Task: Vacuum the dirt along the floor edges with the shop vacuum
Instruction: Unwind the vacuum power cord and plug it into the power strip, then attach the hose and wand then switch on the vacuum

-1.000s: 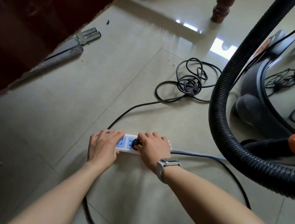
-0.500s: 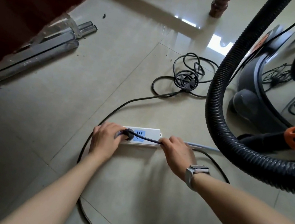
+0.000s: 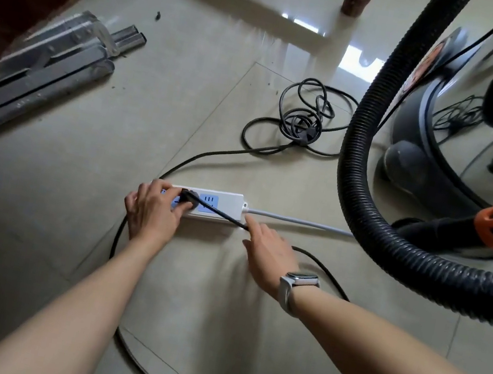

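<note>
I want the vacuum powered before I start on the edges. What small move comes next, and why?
Probably press the black plug fully home with the left hand, which already holds it over the power strip. The right hand rests open beside the strip, touching the cord. Whether the plug is seated cannot be told.

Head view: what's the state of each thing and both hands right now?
Black plug: seated in power strip.
Blue socket: free.
Left hand: grips the plug.
Right hand: relaxed, fingertip at the black cord.
Vacuum hose: looped on the floor.
</note>
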{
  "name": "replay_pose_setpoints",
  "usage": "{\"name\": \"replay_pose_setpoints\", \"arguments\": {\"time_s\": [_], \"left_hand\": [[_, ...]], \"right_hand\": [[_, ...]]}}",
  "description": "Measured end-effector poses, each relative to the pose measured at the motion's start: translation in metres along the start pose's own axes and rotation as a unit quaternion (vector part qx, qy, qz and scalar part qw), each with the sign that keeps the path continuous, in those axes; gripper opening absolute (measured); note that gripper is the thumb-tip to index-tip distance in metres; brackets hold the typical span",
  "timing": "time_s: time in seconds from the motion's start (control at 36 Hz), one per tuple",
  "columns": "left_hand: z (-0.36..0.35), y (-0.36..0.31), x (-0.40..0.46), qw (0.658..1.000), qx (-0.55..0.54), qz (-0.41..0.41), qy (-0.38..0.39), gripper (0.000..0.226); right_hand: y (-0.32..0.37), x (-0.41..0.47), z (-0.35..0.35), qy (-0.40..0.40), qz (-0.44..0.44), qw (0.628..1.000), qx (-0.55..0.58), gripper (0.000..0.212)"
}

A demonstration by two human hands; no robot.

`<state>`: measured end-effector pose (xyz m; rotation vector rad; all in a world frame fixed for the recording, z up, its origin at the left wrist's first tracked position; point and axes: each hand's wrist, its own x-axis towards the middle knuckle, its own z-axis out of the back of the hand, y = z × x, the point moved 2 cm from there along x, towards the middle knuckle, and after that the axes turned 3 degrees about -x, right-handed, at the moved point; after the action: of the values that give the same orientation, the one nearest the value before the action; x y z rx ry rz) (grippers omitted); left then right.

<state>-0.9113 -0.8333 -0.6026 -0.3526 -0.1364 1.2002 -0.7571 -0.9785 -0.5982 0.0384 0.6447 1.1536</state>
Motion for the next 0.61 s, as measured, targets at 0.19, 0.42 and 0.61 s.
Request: {"name": "replay_pose_setpoints", "arguments": {"time_s": [0.19,0.42,0.61], "left_hand": [[0.016,-0.015,-0.043,0.99,-0.027,0.088,0.102,0.06],[0.1,-0.096,-0.129,0.964,0.056,0.052,0.256,0.073],[0.185,-0.193,-0.161,0.949,0.079,-0.071,0.295,0.063]], "right_hand": [[-0.018,-0.038,0.008,0.007,-0.072,0.997,-0.008,0.064],[0.011,-0.136,0.076,0.086,-0.085,0.991,0.056,0.056],[0.007,-0.233,0.157,0.104,-0.14,0.977,0.119,0.051]]}}
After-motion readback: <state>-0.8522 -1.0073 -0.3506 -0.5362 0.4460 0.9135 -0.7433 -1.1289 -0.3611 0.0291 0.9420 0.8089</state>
